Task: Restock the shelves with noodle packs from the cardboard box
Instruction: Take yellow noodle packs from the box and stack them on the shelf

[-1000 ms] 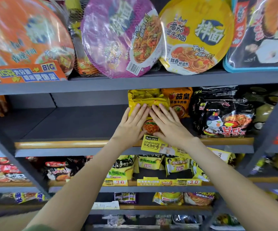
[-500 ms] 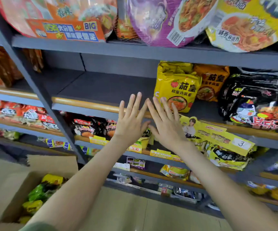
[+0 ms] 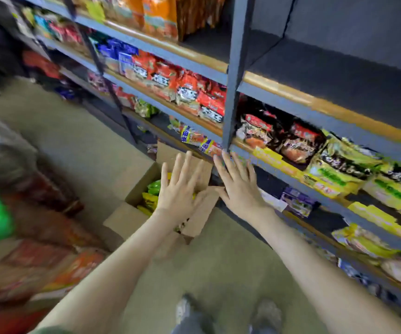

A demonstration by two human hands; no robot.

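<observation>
While both arms stretch out over the cardboard box [image 3: 122,220], the left hand [image 3: 177,191] and right hand [image 3: 240,189] hover flat, with fingers straight and spread, holding nothing. The left hand is above the box's open top; the right hand is just right of the box. Noodle packs [image 3: 152,194] — yellow and green — lie inside the box, partly hidden by the left hand. The shelves [image 3: 291,95] rise behind and right of the box — red packs [image 3: 194,92] above it. The view is blurry.
</observation>
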